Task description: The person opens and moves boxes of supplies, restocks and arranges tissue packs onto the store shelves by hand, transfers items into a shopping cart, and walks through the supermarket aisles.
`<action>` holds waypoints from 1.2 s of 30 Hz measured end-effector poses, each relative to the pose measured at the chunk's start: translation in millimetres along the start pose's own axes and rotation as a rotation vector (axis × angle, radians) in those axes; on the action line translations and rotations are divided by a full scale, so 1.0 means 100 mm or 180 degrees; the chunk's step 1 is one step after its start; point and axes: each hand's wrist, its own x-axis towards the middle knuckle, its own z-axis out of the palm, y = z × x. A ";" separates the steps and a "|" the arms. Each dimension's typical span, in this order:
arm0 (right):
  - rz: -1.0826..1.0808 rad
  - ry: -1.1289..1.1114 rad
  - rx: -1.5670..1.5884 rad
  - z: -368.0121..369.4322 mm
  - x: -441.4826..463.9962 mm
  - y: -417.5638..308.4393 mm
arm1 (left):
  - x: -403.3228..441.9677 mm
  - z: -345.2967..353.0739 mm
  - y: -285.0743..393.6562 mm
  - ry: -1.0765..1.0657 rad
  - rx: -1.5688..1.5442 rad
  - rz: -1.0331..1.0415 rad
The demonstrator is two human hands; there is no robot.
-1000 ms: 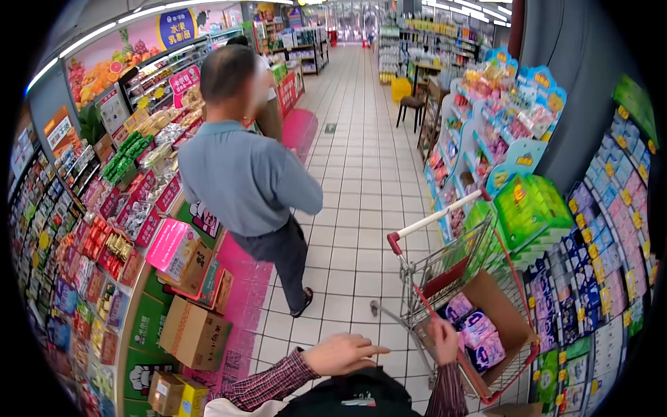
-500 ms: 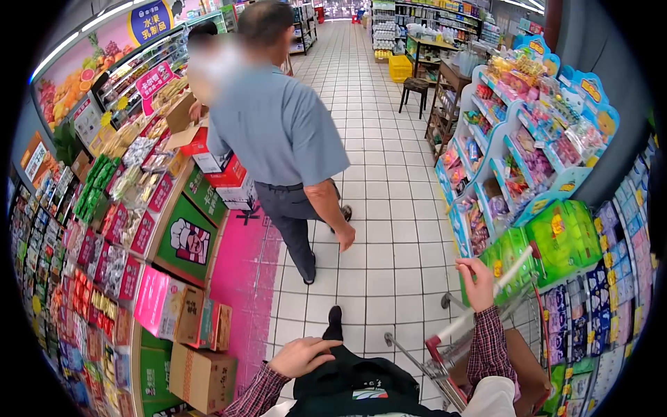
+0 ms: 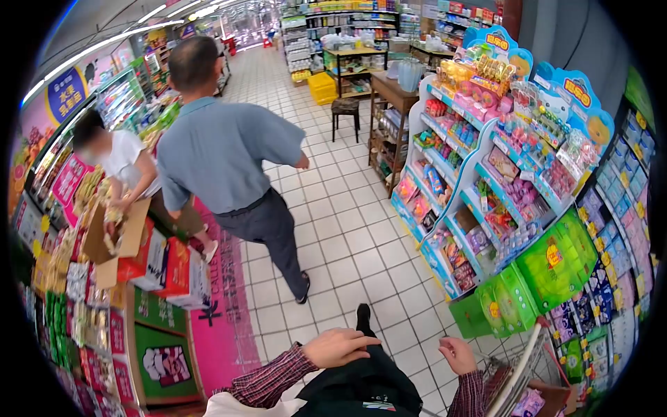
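Observation:
My left hand [image 3: 342, 347] is in front of my dark clothing, its fingers stretched forward and nothing in them. To the right, my right hand [image 3: 458, 354] is raised, its fingers loosely bent and no object visible in it. Just beyond that hand, at the lower right, stands a metal shopping cart [image 3: 515, 368], apart from the hand. A pink-purple package [image 3: 529, 403] lies in the cart beside something brown. Both of my forearms are in checked sleeves.
A person in a blue-grey shirt [image 3: 219, 156] walks ahead on the tiled floor [image 3: 333, 247]. Another person in white [image 3: 128, 156] bends over an open cardboard box [image 3: 128, 240] at the left shelves. A candy display [image 3: 479, 174] with green boxes [image 3: 556, 264] lines the right. A stool [image 3: 345, 115] stands farther off.
My view has swung right and forward. My right hand has lowered toward my body, while the left remains stretched out. The person ahead has stepped on, and the person in white shows more fully.

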 end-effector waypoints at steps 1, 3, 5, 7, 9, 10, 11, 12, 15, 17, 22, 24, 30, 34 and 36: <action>0.0006 0.0053 -0.0028 0.02 0.22 0.04 | 0.24 -0.10 -0.15 -0.0008 0.0098 0.0193; 0.0247 0.0425 0.0278 0.06 0.72 0.10 | 0.65 -0.26 -0.49 -0.0137 0.0042 0.0374; 0.0072 0.0501 0.0167 0.07 1.42 0.01 | 1.00 -0.45 -0.82 -0.0301 -0.0157 0.0355; 0.0194 0.0425 0.0358 0.10 2.22 -0.28 | 1.26 -0.78 -1.06 -0.0120 -0.0428 0.0301; -0.0114 0.0260 0.0362 0.26 3.11 -0.61 | 1.36 -1.24 -1.34 0.0078 -0.0539 -0.0045; -0.0326 0.0130 0.0289 0.31 3.50 -0.80 | 1.40 -1.41 -1.47 0.0256 -0.0753 -0.0310; -0.0708 -0.0002 0.0172 0.40 3.92 -1.01 | 1.43 -1.54 -1.67 0.0354 -0.0783 -0.0364; -0.1116 -0.0119 0.0046 0.49 4.32 -1.30 | 1.41 -1.67 -1.91 0.0513 -0.0720 -0.0667; -0.1736 -0.0562 0.0006 0.77 5.34 -2.07 | 1.39 -2.12 -2.51 0.0809 -0.0685 -0.1247; -0.2479 -0.0880 -0.0692 0.97 5.93 -2.44 | 1.41 -2.37 -2.89 0.0897 -0.0750 -0.1730; -0.2455 -0.1357 -0.0694 1.68 7.24 -2.40 | 1.66 -3.02 -4.11 0.0904 -0.0842 -0.1797; -0.2164 -0.1547 -0.0669 1.80 7.60 -2.31 | 1.87 -3.49 -4.50 0.0961 -0.0921 -0.1812; -0.1158 -0.1272 -0.0361 1.82 8.57 -2.11 | 2.73 -5.00 -5.77 0.0667 -0.0391 -0.1083; -0.0684 -0.1067 -0.0349 1.94 9.36 -2.19 | 3.29 -6.03 -6.60 0.0721 -0.0208 -0.0885; -0.0645 -0.1064 -0.0436 2.07 9.88 -2.33 | 3.49 -6.38 -7.05 0.0725 -0.0133 -0.0996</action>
